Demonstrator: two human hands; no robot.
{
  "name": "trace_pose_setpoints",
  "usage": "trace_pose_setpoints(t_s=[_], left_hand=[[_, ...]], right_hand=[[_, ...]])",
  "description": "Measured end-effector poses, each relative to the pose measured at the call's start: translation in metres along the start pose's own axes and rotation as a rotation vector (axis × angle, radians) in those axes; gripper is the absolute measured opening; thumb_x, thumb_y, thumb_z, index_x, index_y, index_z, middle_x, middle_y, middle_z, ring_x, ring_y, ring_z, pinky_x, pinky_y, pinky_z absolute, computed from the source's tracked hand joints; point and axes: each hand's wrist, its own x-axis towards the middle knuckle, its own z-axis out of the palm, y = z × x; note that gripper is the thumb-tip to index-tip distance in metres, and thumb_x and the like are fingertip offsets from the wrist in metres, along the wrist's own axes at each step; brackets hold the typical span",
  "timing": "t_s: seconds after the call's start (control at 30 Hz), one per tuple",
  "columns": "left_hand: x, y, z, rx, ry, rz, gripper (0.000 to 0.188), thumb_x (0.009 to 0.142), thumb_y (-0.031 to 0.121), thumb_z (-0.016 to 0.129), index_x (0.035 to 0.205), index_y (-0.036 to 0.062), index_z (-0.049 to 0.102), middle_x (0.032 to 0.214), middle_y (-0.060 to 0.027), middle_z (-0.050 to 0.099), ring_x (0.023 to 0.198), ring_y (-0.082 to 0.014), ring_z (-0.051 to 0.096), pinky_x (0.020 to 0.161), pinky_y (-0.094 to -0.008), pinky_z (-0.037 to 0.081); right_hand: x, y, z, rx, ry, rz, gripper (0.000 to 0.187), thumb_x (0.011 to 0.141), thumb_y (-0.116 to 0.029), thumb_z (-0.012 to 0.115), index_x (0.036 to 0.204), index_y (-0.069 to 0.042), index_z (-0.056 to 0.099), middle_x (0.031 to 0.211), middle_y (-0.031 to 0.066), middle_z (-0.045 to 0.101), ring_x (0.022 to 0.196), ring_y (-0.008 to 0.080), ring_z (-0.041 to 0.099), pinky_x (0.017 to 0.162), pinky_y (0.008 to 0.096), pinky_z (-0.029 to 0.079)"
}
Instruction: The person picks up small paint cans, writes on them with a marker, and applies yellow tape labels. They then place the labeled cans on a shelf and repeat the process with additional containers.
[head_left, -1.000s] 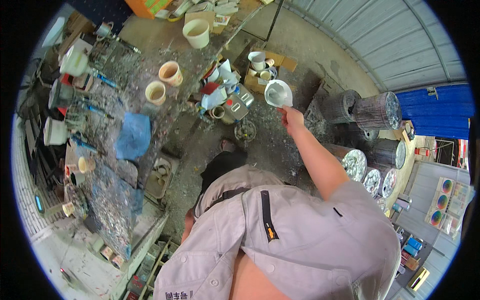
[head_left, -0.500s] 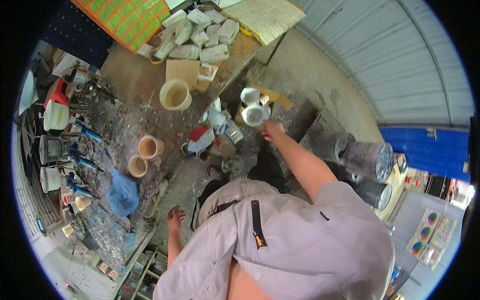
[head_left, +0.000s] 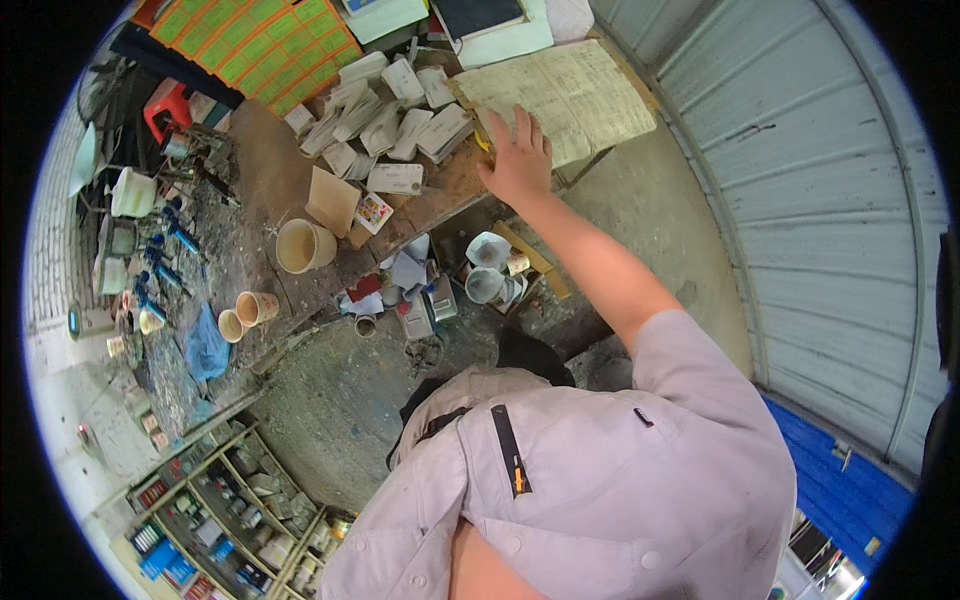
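My right hand reaches out over the far right end of the workbench, fingers spread and nothing visibly held. Its fingertips lie over the near left edge of a wide yellowed sheet covered in writing; whether they touch it I cannot tell. Close beside the hand is a small yellow object, partly covered. To the left of the hand lie several stacks of white cards. My left hand is out of view.
Tubs stand along the bench: a large cream bucket and smaller cups. Below the bench edge, a cardboard box holds used white containers. A blue plastic bag lies at left. Shelves stand lower left.
My right hand has moved away from the white containers in the box, up to the sheet on the bench. The view has shifted, and my left hand has gone from sight.
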Motion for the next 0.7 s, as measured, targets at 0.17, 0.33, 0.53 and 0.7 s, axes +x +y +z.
trace_pose_setpoints(t_s=[0.17,0.33,0.53,0.7], left_hand=[[-0.006,0.06,0.03,-0.113,0.018,0.126,0.036,0.11,0.031,0.064,0.131,0.0014,0.067,0.107,-0.0113,0.076,0.09,-0.0181,0.07,0.08,-0.0346,0.056],[0.023,0.118,0.057,-0.224,0.009,0.341,0.038,0.11,0.028,0.065,0.136,0.0003,0.066,0.111,-0.0115,0.076,0.093,-0.0181,0.073,0.084,-0.0348,0.058],[0.066,0.069,0.093,-0.388,-0.01,0.17,0.033,0.11,0.022,0.065,0.135,0.0012,0.067,0.106,-0.0113,0.075,0.087,-0.0201,0.073,0.077,-0.0343,0.061],[0.081,-0.029,0.093,-0.567,-0.037,0.001,0.03,0.11,0.022,0.063,0.13,0.0002,0.067,0.099,-0.0125,0.074,0.08,-0.0216,0.072,0.07,-0.0347,0.062]], right_hand=[[0.037,0.008,-0.001,-0.053,-0.389,0.134,0.094,0.088,-0.041,0.083,0.165,-0.015,0.036,0.157,0.0277,0.048,0.14,0.0471,0.054,0.108,0.054,0.053],[0.06,0.038,-0.016,0.125,-0.395,0.076,0.076,0.098,-0.029,0.073,0.162,-0.009,0.037,0.138,0.0251,0.064,0.103,0.0448,0.073,0.086,0.0556,0.059],[0.052,0.03,-0.029,-0.096,-0.468,-0.272,0.053,0.098,-0.027,0.069,0.148,-0.01,0.058,0.137,0.0187,0.06,0.107,0.0413,0.071,0.087,0.0546,0.06],[0.046,0.007,-0.02,-0.301,-0.562,-0.255,0.037,0.096,-0.031,0.072,0.125,-0.008,0.075,0.138,0.0134,0.059,0.128,0.0347,0.062,0.098,0.05,0.059]])
